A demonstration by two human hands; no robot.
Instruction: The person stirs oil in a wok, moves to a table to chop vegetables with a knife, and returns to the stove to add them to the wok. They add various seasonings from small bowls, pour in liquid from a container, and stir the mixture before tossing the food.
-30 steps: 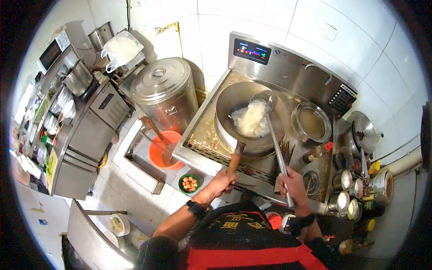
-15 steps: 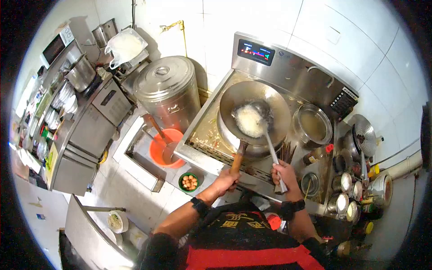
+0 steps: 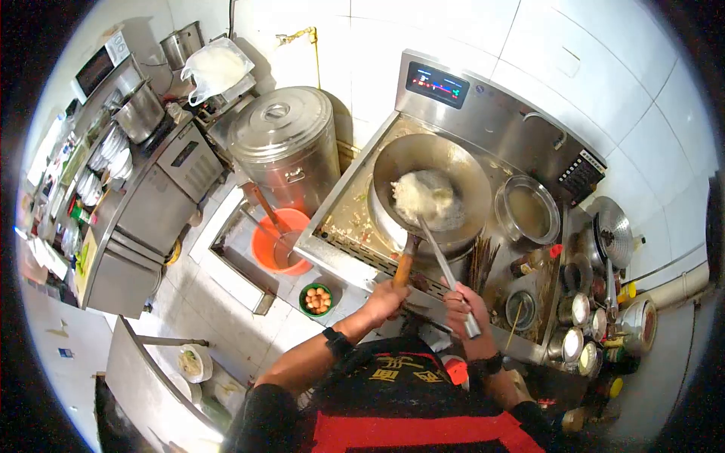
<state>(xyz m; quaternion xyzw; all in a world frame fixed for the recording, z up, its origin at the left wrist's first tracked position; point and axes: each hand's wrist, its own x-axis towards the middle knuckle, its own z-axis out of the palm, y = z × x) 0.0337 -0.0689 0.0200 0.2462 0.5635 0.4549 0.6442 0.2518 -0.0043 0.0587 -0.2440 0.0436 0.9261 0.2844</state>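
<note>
My left hand (image 3: 387, 299) is wrapped around the wooden handle (image 3: 405, 267) of a large wok (image 3: 474, 170) on the stove. In the wok lies a pale, frothy mass (image 3: 417, 198) with bubbling liquid at its right side. My right hand (image 3: 466, 309) grips the metal shaft of a ladle (image 3: 442, 255), whose far end dips into the wok at the near side of the pale food. The ladle's bowl is hidden there, and I cannot make out what the food is.
Right of the wok sits a metal basin of liquid (image 3: 526, 212). Seasoning tins (image 3: 579, 308) and a perforated strainer (image 3: 613, 226) stand farther right. Left are a lidded steel drum (image 3: 283, 143), an orange bucket (image 3: 266, 253) and a green bowl of eggs (image 3: 316, 299).
My right hand has drawn the ladle back toward me, and its shaft now slants from upper left to lower right. The pale food has shifted and spread left in the wok.
</note>
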